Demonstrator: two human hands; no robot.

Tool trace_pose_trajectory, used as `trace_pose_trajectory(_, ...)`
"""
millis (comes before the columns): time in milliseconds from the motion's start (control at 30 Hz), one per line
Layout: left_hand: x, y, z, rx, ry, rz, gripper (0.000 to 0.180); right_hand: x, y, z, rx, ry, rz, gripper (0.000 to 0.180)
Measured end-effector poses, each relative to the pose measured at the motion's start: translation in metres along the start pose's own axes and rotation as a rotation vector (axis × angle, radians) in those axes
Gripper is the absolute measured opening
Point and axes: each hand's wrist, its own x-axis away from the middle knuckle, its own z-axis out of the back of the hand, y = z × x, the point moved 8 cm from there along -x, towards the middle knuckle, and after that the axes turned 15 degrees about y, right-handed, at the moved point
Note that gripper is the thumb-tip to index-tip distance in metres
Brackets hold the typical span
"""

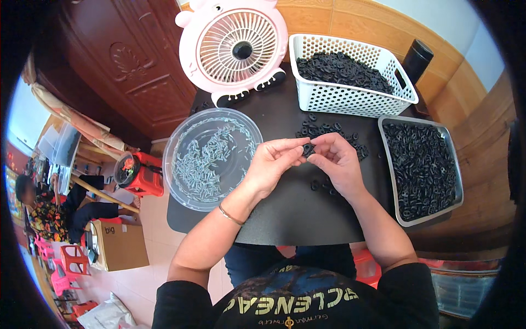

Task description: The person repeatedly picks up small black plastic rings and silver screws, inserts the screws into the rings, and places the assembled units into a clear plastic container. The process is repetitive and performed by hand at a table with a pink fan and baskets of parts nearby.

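Note:
Between the fingertips of both hands sits a small black oval part with holes (308,149). My left hand (275,161) pinches it from one side, and my right hand (338,163) grips it from the other. Whether a pin is also in the fingers is too small to tell. Just beyond my hands lies a loose pile of similar black parts (320,129) on the dark table (274,219), with a few more near my right wrist. A clear round tub (171,181) holding many small silvery-blue pins (205,164) stands left of my left hand.
A white perforated basket (350,101) of black parts stands at the back, beside a black cylinder (417,59). The metal tray (459,192) at right holds more. A pink fan (235,49) stands behind the tub. Further left, another person (49,211) sits near a cardboard box (123,247).

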Motion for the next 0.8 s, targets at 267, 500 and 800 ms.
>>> trace_pose_trajectory(267, -0.0006, -0.0060, -0.0012, 0.128, -0.029, 0.078, 0.014, 0.0030, -0.0068, -0.0058, 0.146, -0.054, 0.101, 0.029)
trace_pose_trajectory(500, -0.0036, -0.0102, 0.0020, 0.100, -0.044, 0.075, 0.009, 0.0028, -0.0072, -0.0051, 0.187, -0.055, 0.118, 0.035)
trace_pose_trajectory(800, -0.0018, -0.0062, -0.0002, 0.086, -0.026, 0.052, 0.010, 0.0023, -0.0086, -0.0033, 0.247, -0.021, 0.177, 0.035)
